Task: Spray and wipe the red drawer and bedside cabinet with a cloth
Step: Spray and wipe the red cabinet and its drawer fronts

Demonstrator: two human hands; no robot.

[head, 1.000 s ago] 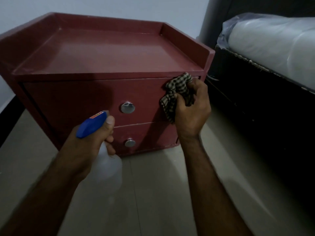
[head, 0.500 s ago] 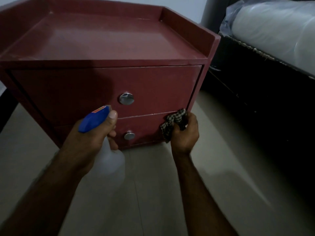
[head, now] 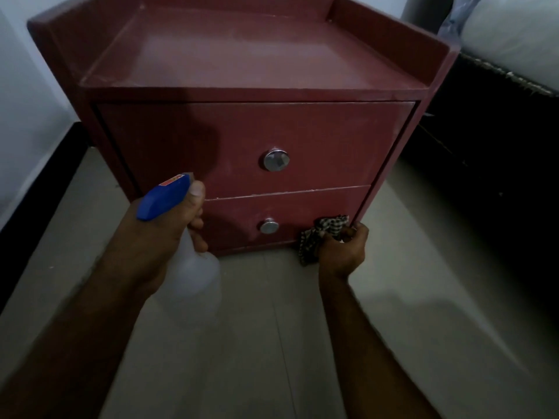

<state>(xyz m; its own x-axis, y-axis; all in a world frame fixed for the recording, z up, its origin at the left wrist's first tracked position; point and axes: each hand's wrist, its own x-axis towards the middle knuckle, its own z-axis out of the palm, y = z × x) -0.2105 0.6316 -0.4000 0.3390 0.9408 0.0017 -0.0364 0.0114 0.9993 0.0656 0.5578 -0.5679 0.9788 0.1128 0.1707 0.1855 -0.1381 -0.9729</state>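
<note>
The right hand (head: 343,252) is curled tight round the cloth (head: 328,225). It pushes the cloth on the low right corner of the front of the cabinet (head: 257,52). That spot is the right end of the bottom drawer (head: 302,207), just above where the cabinet meets the floor (head: 272,328).

The left hand (head: 157,237) grips the bottle (head: 193,267), with fingers round its neck and the thumb up by the blue top. The bottle is held in front of the left part of the cabinet front and does not touch it. Its nose points at the cabinet.

I think the bottom drawer is being wiped now. The drawer is long from side to side, and almost all of it lies to the left of the cloth. So the next wipe should go left along the cabinet front. The right hand is the near one for this. The small knob (head: 269,226) sits in the middle of that path, so the cloth must go round it. The top drawer (head: 332,140) is right above the cloth.
</note>
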